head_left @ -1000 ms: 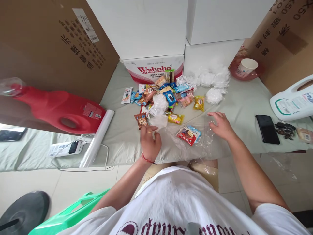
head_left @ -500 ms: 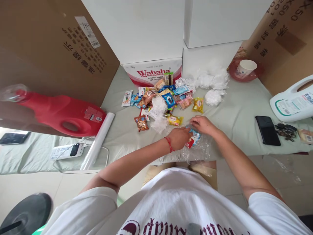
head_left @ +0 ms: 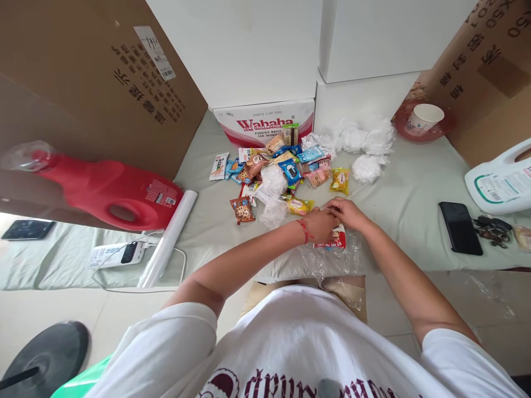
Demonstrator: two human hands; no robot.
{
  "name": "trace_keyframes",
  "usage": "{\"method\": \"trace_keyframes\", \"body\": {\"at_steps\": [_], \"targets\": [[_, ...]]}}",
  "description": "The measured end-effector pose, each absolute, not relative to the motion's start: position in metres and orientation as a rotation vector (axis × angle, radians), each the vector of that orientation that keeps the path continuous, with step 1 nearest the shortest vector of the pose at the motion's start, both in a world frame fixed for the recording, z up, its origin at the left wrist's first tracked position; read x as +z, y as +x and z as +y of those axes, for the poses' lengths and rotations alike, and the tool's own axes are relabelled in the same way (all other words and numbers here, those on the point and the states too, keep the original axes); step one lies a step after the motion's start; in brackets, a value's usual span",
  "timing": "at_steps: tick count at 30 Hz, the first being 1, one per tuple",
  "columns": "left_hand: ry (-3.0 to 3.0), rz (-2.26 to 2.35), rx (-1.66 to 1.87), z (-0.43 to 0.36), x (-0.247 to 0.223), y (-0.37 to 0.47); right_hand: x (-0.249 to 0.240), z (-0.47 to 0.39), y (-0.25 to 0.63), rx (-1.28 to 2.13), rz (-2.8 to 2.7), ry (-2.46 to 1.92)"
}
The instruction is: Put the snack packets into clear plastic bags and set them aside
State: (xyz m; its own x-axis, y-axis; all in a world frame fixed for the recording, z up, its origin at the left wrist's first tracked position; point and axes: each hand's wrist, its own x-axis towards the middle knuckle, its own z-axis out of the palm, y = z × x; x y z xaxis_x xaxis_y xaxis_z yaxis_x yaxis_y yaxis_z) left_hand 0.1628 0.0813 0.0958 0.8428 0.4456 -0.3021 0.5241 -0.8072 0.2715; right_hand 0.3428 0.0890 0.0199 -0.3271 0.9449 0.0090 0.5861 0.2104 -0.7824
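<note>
My left hand (head_left: 322, 224), with a red string on its wrist, is closed above a red snack packet (head_left: 338, 237); its fingers hide part of the packet, and what they hold cannot be made out. Beside it, my right hand (head_left: 347, 213) pinches the edge of a clear plastic film (head_left: 348, 257), with its fingertips almost meeting the left ones. The film spreads under the packet and hangs over the table's front edge. Just beyond my left hand lies a yellow snack packet (head_left: 299, 206). Another yellow packet (head_left: 340, 181) lies past my right hand.
A pile of snack packets (head_left: 289, 170) and crumpled clear bags (head_left: 368, 168) lies before the Wahaha carton (head_left: 265, 119). Left stand a red jug (head_left: 120, 193) and a plastic roll (head_left: 168, 237). Right are a phone (head_left: 460, 228), keys, a white jug (head_left: 500, 179) and a cup (head_left: 426, 117).
My left hand has moved right and slightly away from me, up against my right hand. The packet beneath now shows more red and less blue. The camera view has shifted slightly.
</note>
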Motion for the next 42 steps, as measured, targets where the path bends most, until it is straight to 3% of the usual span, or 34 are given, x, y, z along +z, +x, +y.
{"method": "trace_keyframes", "body": {"at_steps": [18, 22, 32, 37, 42], "targets": [[2.751, 0.622, -0.083, 0.057, 0.076, 0.129, 0.033, 0.090, 0.328, 0.851, -2.035, -1.371], [2.644, 0.786, -0.117, 0.055, 0.070, 0.129, 0.041, 0.085, 0.323, 0.641, -2.074, -1.331], [2.384, 1.607, 0.810, 0.025, 0.028, 0.111, 0.067, 0.017, 0.297, 0.312, -2.139, -1.392], [2.113, 1.604, 0.952, 0.024, 0.004, 0.097, 0.043, -0.018, 0.289, 0.273, -2.299, -1.335], [2.007, 1.460, 0.952, 0.013, 0.010, 0.083, 0.029, -0.027, 0.284, 0.362, -2.475, -1.261]]}}
